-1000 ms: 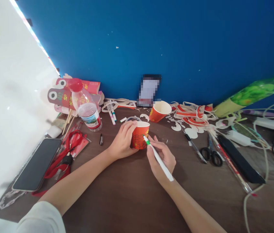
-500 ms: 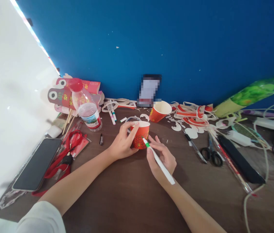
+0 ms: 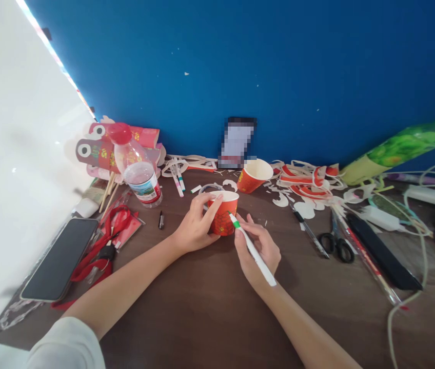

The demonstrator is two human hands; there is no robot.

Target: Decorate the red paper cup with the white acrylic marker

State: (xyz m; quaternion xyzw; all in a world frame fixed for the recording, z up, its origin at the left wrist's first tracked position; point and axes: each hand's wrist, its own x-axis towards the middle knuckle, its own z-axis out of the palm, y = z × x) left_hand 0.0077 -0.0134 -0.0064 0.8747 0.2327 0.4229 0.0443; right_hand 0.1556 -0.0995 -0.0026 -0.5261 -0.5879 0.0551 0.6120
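Observation:
My left hand [image 3: 198,221] is closed around the left side of a red paper cup [image 3: 223,220], which stands upright on the brown table. Its thumb lies along the near wall of the cup, up towards the rim. Pinched in my right hand [image 3: 259,251] is a white marker [image 3: 255,254] with a green band, its tip at the cup's near right wall. Dark markings cover part of the cup's printed side. Behind it, a second red paper cup [image 3: 254,177] leans with its white inside showing.
A pixelated phone [image 3: 236,142] leans on the blue partition. To the left are a plastic bottle [image 3: 142,182], a dark phone [image 3: 59,259] and a red lanyard [image 3: 115,221]. Scissors [image 3: 336,246], a pen [image 3: 310,233], paper scraps [image 3: 305,209] and cables [image 3: 424,256] lie to the right.
The marker's tip has shifted slightly up and right on the cup, my right hand moving a little with it. My left hand keeps its place on the cup.

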